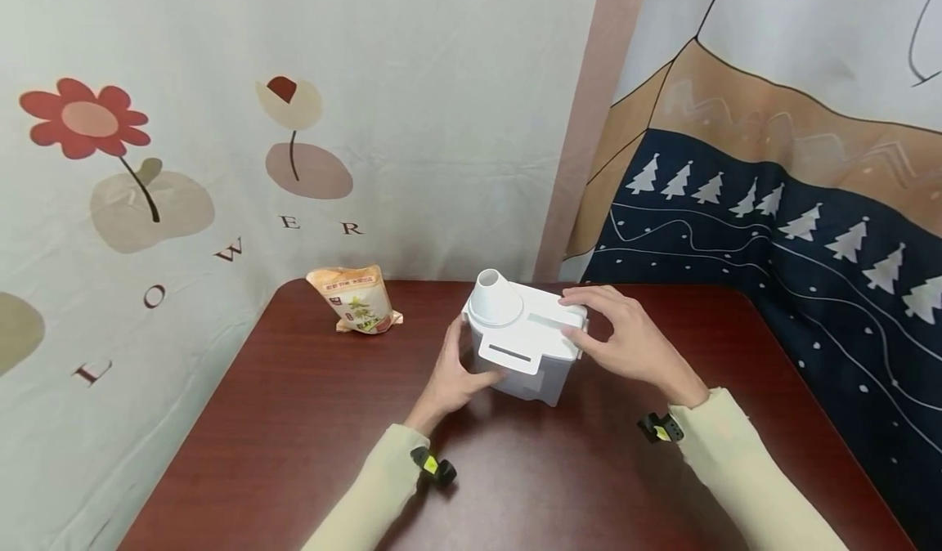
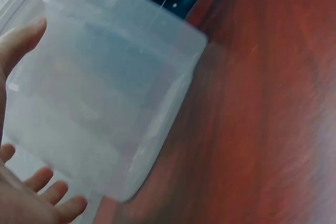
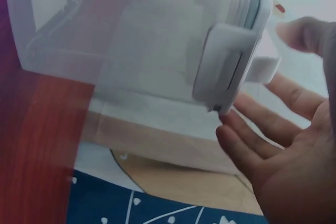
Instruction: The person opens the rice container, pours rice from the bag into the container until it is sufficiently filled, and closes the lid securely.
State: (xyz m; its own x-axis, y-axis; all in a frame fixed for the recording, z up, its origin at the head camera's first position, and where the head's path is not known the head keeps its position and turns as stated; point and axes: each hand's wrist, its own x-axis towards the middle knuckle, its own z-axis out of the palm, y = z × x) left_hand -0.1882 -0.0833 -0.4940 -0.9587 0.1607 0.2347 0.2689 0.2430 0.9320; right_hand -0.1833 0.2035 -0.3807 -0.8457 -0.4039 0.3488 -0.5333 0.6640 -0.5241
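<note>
A translucent plastic storage container (image 1: 526, 381) with a white lid (image 1: 540, 310) is between the two hands, near the middle of the table. A white cone-shaped spout (image 1: 491, 296) stands up from the lid's left part, and a latch flap (image 1: 509, 358) hangs at the front. My left hand (image 1: 452, 383) holds the container's left side, thumb at the front. My right hand (image 1: 625, 334) is at the lid's right end, fingers at the far side and thumb nearer. In the right wrist view, its fingertips (image 3: 227, 136) lie by a side latch (image 3: 223, 72).
An orange and white food bag (image 1: 361, 302) stands at the back left of the dark red wooden table (image 1: 294, 453). Printed cloth (image 1: 441, 126) hangs close behind the table, and more cloth (image 1: 846, 355) hangs along its right side.
</note>
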